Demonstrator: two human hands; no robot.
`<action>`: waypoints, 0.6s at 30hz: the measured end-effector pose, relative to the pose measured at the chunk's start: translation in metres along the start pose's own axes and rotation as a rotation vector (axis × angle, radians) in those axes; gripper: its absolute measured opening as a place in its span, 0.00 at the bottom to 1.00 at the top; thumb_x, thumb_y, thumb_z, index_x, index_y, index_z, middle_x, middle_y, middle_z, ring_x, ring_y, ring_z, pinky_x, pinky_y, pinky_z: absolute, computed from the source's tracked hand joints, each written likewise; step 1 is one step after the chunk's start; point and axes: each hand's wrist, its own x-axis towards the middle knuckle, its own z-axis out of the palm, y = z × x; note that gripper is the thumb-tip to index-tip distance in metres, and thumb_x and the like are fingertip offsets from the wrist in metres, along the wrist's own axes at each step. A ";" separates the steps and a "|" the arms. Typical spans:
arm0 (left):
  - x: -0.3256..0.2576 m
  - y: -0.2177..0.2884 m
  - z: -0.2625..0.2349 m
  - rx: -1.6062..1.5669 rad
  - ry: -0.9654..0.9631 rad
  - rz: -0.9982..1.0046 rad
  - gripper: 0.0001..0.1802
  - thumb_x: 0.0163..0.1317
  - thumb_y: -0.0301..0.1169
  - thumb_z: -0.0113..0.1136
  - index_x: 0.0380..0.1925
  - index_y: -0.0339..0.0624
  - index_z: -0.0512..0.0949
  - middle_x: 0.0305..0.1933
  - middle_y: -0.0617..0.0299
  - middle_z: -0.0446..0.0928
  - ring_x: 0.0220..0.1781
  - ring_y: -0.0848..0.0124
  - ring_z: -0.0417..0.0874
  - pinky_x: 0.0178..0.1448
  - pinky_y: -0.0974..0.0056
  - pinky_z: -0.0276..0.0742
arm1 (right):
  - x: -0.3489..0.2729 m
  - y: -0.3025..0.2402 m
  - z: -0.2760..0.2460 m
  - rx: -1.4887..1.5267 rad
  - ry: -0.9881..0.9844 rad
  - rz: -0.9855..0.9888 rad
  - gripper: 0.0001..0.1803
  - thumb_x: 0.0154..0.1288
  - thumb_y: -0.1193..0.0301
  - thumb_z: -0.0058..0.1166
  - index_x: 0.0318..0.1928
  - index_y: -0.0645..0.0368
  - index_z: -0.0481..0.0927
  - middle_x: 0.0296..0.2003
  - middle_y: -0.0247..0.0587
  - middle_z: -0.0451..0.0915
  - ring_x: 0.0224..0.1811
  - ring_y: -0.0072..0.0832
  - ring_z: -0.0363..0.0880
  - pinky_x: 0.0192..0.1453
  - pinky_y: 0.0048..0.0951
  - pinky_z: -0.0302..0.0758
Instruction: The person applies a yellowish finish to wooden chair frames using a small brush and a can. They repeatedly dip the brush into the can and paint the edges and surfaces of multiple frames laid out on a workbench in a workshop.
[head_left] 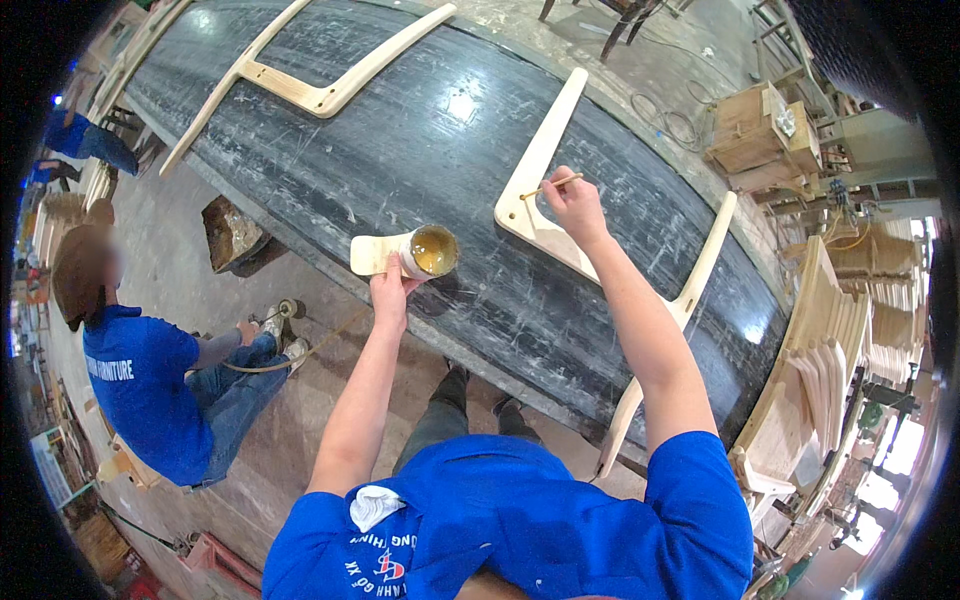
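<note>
Across the dark tabletop (400,160), a pale wooden frame (541,232) is lying from about 1 o'clock of the view round to 5 o'clock, its bent corner pointing toward the left. At 1 to 2 o'clock from the centre, the person's right hand (577,208) is reaching over this frame, thumb and fingertips pinching a thin wooden stick (541,191). The stick is slanting toward 8 o'clock, its tip ending at a dark spot near the frame's corner; whether it is pressing into the wood cannot be told. At 9 o'clock from the centre, the left hand (390,290) is gripping a cup (408,247) of yellow-brown paste (433,252) together with a pale flat piece (371,255), which is jutting toward 9 o'clock. Its visible fingers are curling close against both things; the others are hidden, so their state cannot be told. The cup is tilting its open mouth toward the camera, over the tabletop's near side. At 11 o'clock, a 2nd frame (330,97) is resting on the same top, well apart from the 1st. Toward 9 o'clock, a co-worker (150,360) in blue is sitting low beside the table. At 2 o'clock, a wooden box (752,122) is standing beyond the far edge, while curved wooden parts (822,350) are standing stacked between 3 and 4 o'clock.
</note>
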 end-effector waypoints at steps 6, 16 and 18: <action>-0.002 0.002 0.003 -0.005 -0.016 0.044 0.21 0.69 0.39 0.42 0.53 0.34 0.67 0.48 0.55 0.73 0.45 0.66 0.79 0.43 0.62 0.82 | 0.013 -0.006 0.000 -0.155 -0.139 -0.113 0.09 0.59 0.69 0.52 0.26 0.60 0.70 0.21 0.50 0.74 0.28 0.47 0.75 0.32 0.42 0.71; 0.000 0.003 0.019 0.006 -0.057 0.026 0.20 0.69 0.40 0.42 0.53 0.36 0.67 0.49 0.57 0.73 0.47 0.67 0.79 0.45 0.62 0.82 | -0.014 -0.019 -0.017 -0.026 -0.142 -0.019 0.10 0.60 0.68 0.53 0.27 0.60 0.70 0.21 0.48 0.74 0.26 0.43 0.76 0.30 0.40 0.69; -0.001 0.004 0.023 0.004 -0.074 0.086 0.20 0.69 0.40 0.43 0.53 0.36 0.67 0.50 0.57 0.73 0.47 0.67 0.78 0.45 0.62 0.82 | -0.016 -0.023 -0.010 0.003 -0.117 -0.099 0.09 0.60 0.68 0.52 0.28 0.60 0.69 0.21 0.48 0.74 0.26 0.46 0.75 0.30 0.41 0.70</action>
